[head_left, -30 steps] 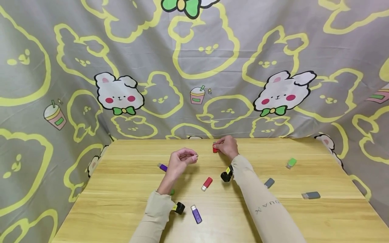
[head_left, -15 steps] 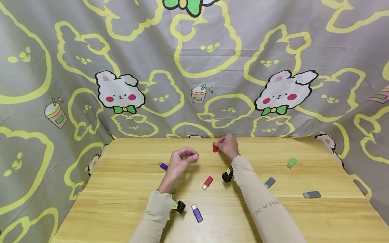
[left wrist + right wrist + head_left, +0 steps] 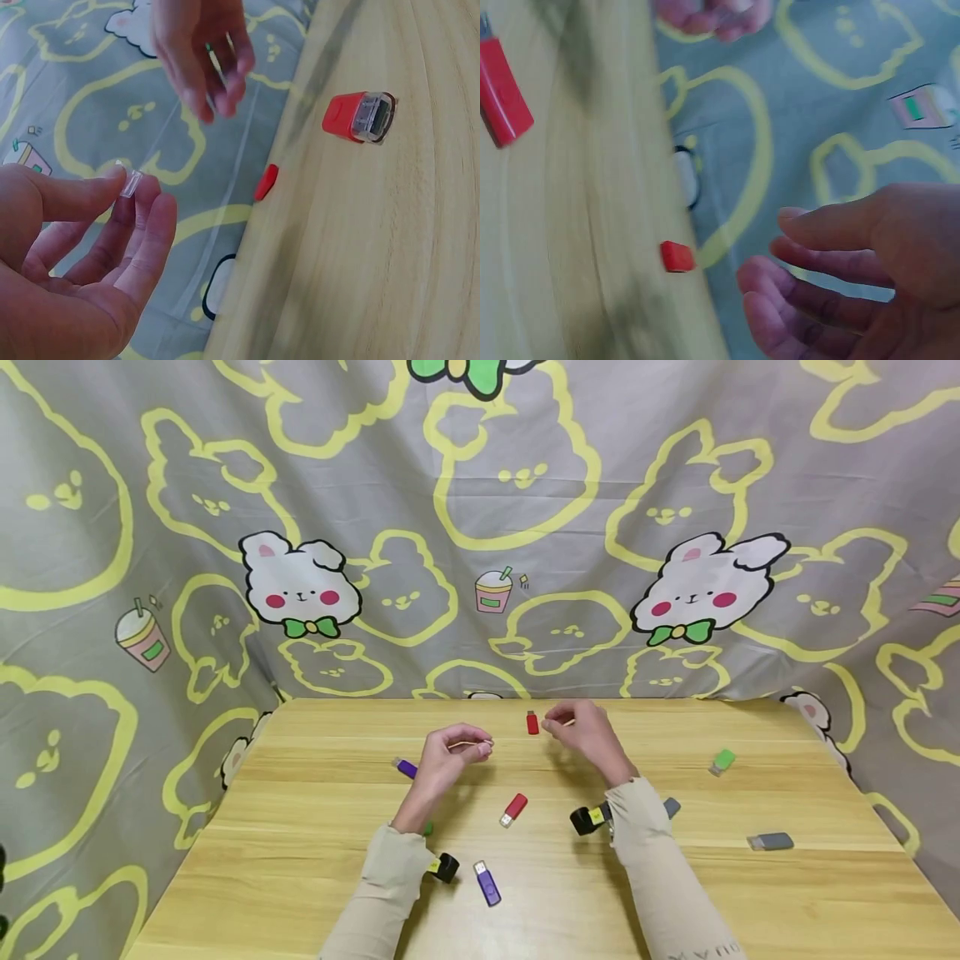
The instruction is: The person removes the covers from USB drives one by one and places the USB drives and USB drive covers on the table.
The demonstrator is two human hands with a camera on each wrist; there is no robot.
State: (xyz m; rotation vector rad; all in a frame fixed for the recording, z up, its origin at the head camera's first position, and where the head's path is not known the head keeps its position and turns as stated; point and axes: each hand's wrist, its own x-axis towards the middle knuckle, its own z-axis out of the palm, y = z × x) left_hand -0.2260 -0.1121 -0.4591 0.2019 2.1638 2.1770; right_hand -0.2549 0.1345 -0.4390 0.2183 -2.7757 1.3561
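Observation:
My left hand (image 3: pixel 444 764) is held above the table's middle. In the left wrist view, its thumb and fingers pinch a small clear plastic cap (image 3: pixel 132 184). My right hand (image 3: pixel 588 732) is just right of a red USB stick (image 3: pixel 532 723) near the table's back edge. Its fingers are relaxed, apart from that stick, and hold nothing. Between my forearms lies another red USB stick (image 3: pixel 513 810), whose clear-covered metal end (image 3: pixel 375 116) shows up close. Nearer to me is a purple USB stick (image 3: pixel 487 883).
A second purple USB stick (image 3: pixel 406 767) and a green piece (image 3: pixel 428 828) lie partly behind my left arm. On the right lie a green USB stick (image 3: pixel 722 762), a grey one (image 3: pixel 771 841) and another grey one (image 3: pixel 672 808) partly covered by my sleeve. Patterned cloth (image 3: pixel 555 635) hangs behind.
My right hand has let go of the red USB stick at the back and moved right, away from it. The left hand stays nearly in place, still pinching the clear cap.

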